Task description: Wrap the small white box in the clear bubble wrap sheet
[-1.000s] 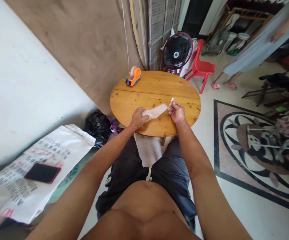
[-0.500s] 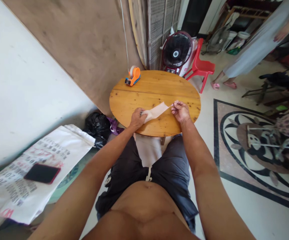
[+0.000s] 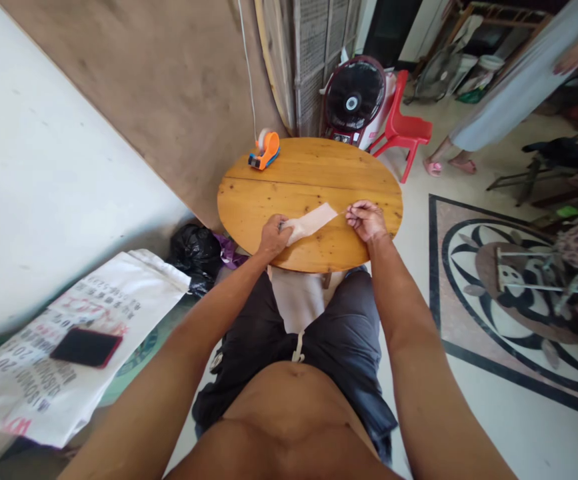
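My left hand (image 3: 275, 237) is closed on the near end of a pale beige strip (image 3: 313, 221), which looks like cloth or a bandage. The strip slants away to the right over the wooden table (image 3: 263, 193). Off its far right corner runs a thin thread-like strand (image 3: 341, 213). The fingertips of my right hand (image 3: 366, 219) are pinched together on that strand, a short gap from the strip. An orange tape dispenser (image 3: 267, 151) with a roll of tape stands at the table's back left edge.
Beyond the table are a fan (image 3: 353, 100) and a red chair (image 3: 405, 127). A person in a long pale garment (image 3: 513, 100) is at the right. On my left, a phone (image 3: 87, 347) lies on a white printed sack (image 3: 139, 280), near a black plastic bag (image 3: 193, 257).
My right hand has moved slightly right, away from the strip, and its fingers have shifted. The strip's far end looks flatter. My left hand has hardly moved.
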`<action>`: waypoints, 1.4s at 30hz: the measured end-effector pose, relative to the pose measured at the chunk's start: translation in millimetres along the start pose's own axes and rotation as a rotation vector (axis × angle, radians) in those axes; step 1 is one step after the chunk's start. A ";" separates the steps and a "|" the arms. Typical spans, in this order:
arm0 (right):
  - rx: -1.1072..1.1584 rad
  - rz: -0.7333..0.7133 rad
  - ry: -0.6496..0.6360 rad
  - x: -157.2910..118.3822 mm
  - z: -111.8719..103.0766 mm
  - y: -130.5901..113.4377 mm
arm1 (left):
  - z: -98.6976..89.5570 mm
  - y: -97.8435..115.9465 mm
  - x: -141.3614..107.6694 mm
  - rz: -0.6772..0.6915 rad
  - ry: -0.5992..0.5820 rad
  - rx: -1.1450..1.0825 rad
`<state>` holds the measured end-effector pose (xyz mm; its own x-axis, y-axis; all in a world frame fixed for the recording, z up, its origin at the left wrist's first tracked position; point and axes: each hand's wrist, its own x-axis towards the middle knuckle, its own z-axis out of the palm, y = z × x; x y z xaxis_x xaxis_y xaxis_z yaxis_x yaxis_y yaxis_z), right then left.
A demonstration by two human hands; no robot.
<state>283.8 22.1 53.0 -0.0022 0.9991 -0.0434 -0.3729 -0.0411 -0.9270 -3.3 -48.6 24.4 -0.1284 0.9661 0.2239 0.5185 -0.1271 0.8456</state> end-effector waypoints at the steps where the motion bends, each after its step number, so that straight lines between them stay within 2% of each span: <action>1: -0.035 -0.002 -0.019 0.4 -5.0 -1.6 | 0.0 0.5 -0.2 0.001 -0.001 -0.004; 5: -0.221 -0.023 -0.039 5.1 -19.5 -5.6 | 0.9 0.0 -1.2 0.006 0.002 -0.014; 10: -0.458 -0.024 -0.014 22.7 -16.4 -6.1 | 2.8 -3.4 -0.1 -0.003 0.001 0.004; 12: -0.505 -0.030 0.066 32.0 -13.3 -6.8 | 2.3 -2.3 1.7 -0.013 0.000 0.018; 14: -0.553 -0.086 0.210 37.0 -13.0 -7.7 | 0.6 1.3 3.9 -0.023 -0.007 0.032; 16: -0.652 -0.207 0.356 32.7 -15.5 -7.6 | -1.4 6.6 6.0 -0.051 -0.022 0.046; 18: -0.801 -0.372 0.428 16.6 -17.4 -4.3 | -3.1 11.9 7.4 -0.096 -0.032 0.061; 20: -0.926 -0.506 0.407 -9.1 -13.8 3.5 | -3.7 16.1 7.8 -0.137 -0.027 0.086; 21: -0.969 -0.523 0.353 -23.5 -8.8 9.1 | -3.6 17.8 7.7 -0.151 -0.020 0.102; 22: -1.000 -0.517 0.278 -37.7 -1.5 15.3 | -3.2 19.2 7.4 -0.160 -0.012 0.119; 24: -1.060 -0.454 0.042 -61.8 19.2 28.2 | -2.0 21.7 6.7 -0.169 0.002 0.148; 26: -1.087 -0.410 -0.077 -76.9 44.1 39.0 | -0.6 24.0 6.0 -0.170 0.018 0.164; 29: -1.164 -0.386 -0.109 -84.2 77.9 47.1 | 2.2 27.1 4.8 -0.158 0.040 0.138; 32: -1.299 -0.358 -0.093 -81.7 96.1 46.4 | 8.3 28.6 3.2 -0.198 0.050 -0.002; 37: -1.379 -0.264 -0.058 -66.5 93.8 34.0 | 28.0 29.7 2.9 -0.347 0.084 -0.407; 42: -1.468 -0.223 -0.063 -56.3 92.2 21.9 | 41.2 33.2 10.1 -0.345 0.112 -0.501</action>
<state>190.2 -33.7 69.5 -0.1255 0.9839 0.1269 0.8754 0.1700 -0.4525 47.5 -33.8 34.8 -0.3195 0.9445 -0.0762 -0.0256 0.0718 0.9971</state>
